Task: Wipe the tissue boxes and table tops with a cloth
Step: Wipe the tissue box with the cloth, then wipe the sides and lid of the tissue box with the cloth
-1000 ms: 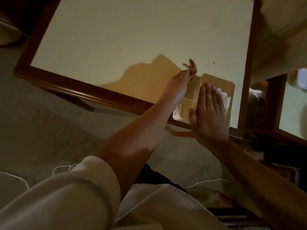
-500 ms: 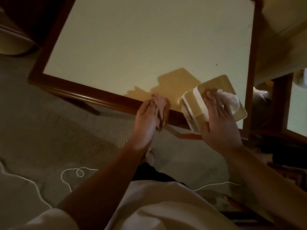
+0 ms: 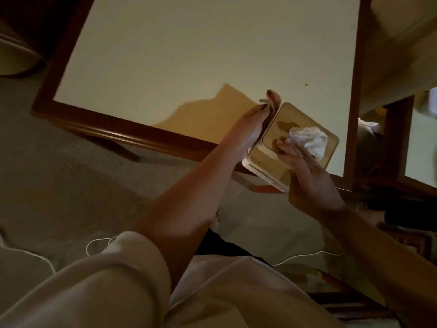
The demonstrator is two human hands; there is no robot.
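Note:
A tissue box [image 3: 305,119] with a wooden lid and white sides is tilted above the near right corner of the cream table top [image 3: 189,55]. A crumpled white tissue [image 3: 309,138] sticks out of the lid. My right hand [image 3: 309,183] grips the box from the near side, thumb on the lid. My left hand [image 3: 250,129] lies along the box's left side, fingertips at its far corner holding a small brownish cloth [image 3: 274,100], which is mostly hidden.
The table has a dark wooden rim [image 3: 106,129]. A second table [image 3: 421,147] stands to the right beyond a narrow gap. White cables [image 3: 302,256] lie on the grey carpet by my feet. Dark furniture stands at the upper left.
My left hand has gone from the table's near edge back up along the box's left side. My right hand has turned and tilted the box, keeping hold of it.

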